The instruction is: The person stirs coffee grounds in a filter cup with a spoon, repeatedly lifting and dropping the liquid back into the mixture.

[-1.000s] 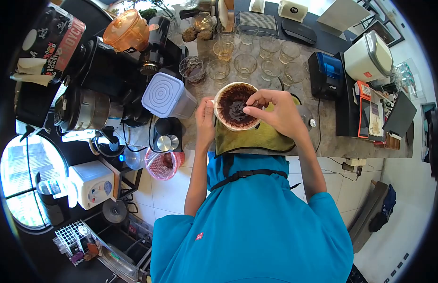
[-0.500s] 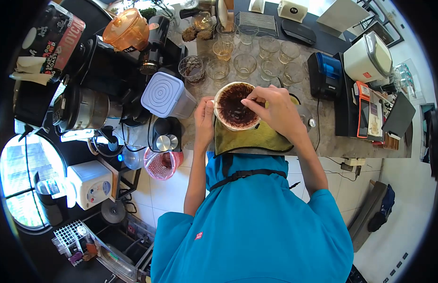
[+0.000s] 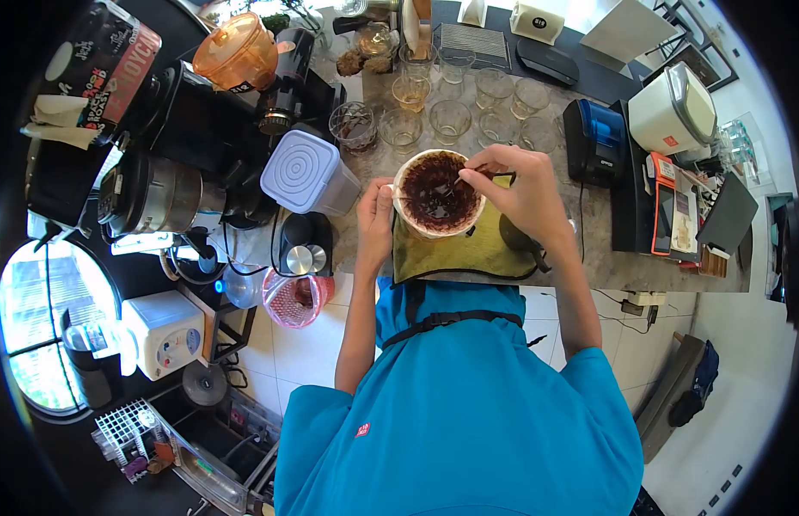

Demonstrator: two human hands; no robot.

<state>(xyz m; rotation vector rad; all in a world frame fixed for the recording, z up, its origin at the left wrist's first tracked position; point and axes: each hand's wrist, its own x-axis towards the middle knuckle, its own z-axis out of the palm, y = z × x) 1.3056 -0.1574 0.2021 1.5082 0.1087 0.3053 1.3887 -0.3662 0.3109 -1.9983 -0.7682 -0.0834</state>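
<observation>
A white cup [image 3: 440, 233] stands over an olive-green cloth [image 3: 455, 261], its inside smeared with a dark brown mixture [image 3: 435, 191]. My left hand [image 3: 376, 222] grips the cup's handle at its left side, fingers closed. Over the right rim, my right hand [image 3: 521, 191] pinches a thin spoon-like utensil [image 3: 457, 181]; its lower end is hidden in the brown mixture. Partly under my right hand, a dark rounded vessel [image 3: 517, 238] rests on the cloth's right part.
Several clear glasses [image 3: 450, 120] stand just behind the cup. A lidded container [image 3: 303, 172] is at the left, near a coffee grinder [image 3: 283, 77]. On the right are a blue-black printer [image 3: 594, 138] and an orange card terminal [image 3: 664, 202]. A pink basket [image 3: 298, 301] sits below.
My right hand has moved right and slightly down, with the utensil now nearer the cup's right rim. The dark vessel beneath it shows more. My left hand stays on the handle.
</observation>
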